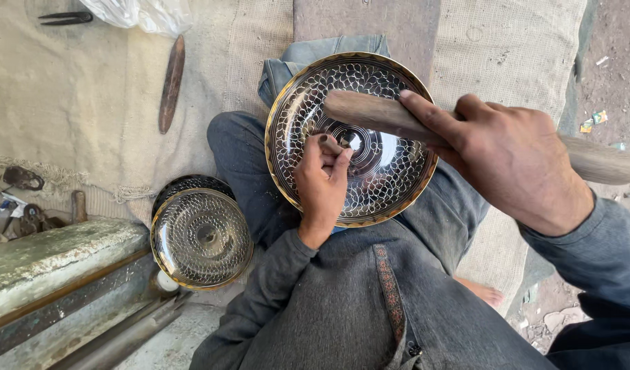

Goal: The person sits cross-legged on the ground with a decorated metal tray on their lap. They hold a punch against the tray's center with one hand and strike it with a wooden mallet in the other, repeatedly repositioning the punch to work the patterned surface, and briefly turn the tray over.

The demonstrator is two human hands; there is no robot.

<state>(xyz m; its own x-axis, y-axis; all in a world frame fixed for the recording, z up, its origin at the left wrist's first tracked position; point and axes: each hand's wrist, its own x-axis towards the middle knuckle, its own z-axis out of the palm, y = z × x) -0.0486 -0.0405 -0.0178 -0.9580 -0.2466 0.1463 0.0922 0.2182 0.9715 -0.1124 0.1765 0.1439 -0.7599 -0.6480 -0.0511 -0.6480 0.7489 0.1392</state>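
Note:
A round metal plate [390, 185] with an engraved scale pattern and a golden rim rests on my lap. My left hand [322, 181] lies on the plate near its centre, with its fingers pinched on a small dark punch tool [326, 143]. Above the plate's upper right part, my right hand [510, 161] grips a long wooden stick [370, 113] that serves as a mallet. The stick's thick end hovers over the plate, just above my left hand.
A stack of similar engraved plates [202, 236] sits on the ground at my left knee. On the cloth lie a long wooden tool [171, 82], dark shears [65, 18] and a plastic bag [140, 14]. A worn stone and metal block [55, 257] stands lower left.

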